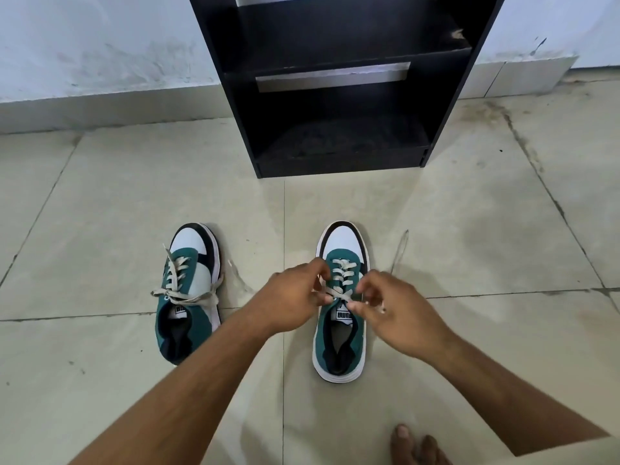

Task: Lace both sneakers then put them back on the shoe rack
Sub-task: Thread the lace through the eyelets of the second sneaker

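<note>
The black shoe rack [339,95] stands against the wall on the tiled floor [100,196], its lower shelves bare, well apart from both shoes, so the put-away step is not yet done. The left sneaker [188,293] sits on the floor with its lace looking tied in a loose bow across the tongue; loops that slack could well pull out when the shoe is lifted. The right sneaker [342,303] stands beside it, toe toward the rack, with the lace [342,280] crossed up the eyelets. The left hand [288,297] is pinched together on the lace at the shoe's left edge, and the right hand [399,317] is pinched on a lace end [379,308] near the top eyelets. The likeliest faults: uneven pull leaving one end too short to tie, a skipped top eyelet, or the tip slipping from the fingers. A long loose lace tail [401,251] trails on the floor to the right and could snag or drag when the shoe is carried.
</note>
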